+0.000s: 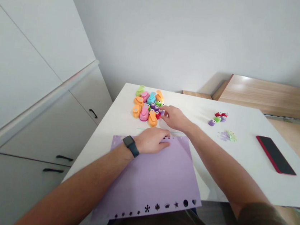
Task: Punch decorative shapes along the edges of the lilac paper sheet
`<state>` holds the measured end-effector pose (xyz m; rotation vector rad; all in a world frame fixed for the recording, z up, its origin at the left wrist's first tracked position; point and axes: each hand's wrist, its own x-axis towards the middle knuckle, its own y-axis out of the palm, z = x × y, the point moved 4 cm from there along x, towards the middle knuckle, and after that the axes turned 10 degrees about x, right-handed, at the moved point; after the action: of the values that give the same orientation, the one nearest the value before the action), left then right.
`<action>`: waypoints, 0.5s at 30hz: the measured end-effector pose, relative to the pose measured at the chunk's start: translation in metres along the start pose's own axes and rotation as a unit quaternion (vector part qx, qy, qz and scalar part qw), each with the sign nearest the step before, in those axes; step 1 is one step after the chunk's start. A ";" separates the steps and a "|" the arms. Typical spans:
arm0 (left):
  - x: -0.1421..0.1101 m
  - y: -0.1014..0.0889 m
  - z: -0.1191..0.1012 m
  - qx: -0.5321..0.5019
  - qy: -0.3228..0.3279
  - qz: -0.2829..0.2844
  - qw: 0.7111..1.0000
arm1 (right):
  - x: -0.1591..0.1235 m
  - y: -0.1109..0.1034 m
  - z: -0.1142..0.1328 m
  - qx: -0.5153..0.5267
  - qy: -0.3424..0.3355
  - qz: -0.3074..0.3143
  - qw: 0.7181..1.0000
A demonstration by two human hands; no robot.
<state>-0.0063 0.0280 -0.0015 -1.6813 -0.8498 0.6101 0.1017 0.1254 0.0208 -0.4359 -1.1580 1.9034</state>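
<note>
A purple sheet of paper [165,172] hangs over the table's near edge, with shaped holes punched along its near and far edges. My left hand [150,140], with a dark watch [131,145] on its wrist, lies on the sheet's far edge, thumb and fingers stretched apart. Beyond it, my right hand [175,117] has thumb and fingertips around a small purple paper punch [162,112] at the right side of a cluster. Large punches stand there: a pink one [144,113], a blue one [151,98] and an orange one [153,119], among several small ones.
Farther right, several small punches [218,118] sit by a pile of purple and green paper bits [228,136]. A black and red flat object [275,155] lies near the right edge of the white table [241,166]. White cabinets [42,125] stand left.
</note>
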 end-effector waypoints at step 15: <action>-0.001 -0.001 0.000 -0.006 -0.002 -0.010 1.000 | -0.010 0.006 -0.003 0.047 -0.015 -0.016 0.999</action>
<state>-0.0070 0.0274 -0.0009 -1.6802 -0.8732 0.5959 0.1069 0.1175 0.0131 -0.3349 -1.0833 1.9333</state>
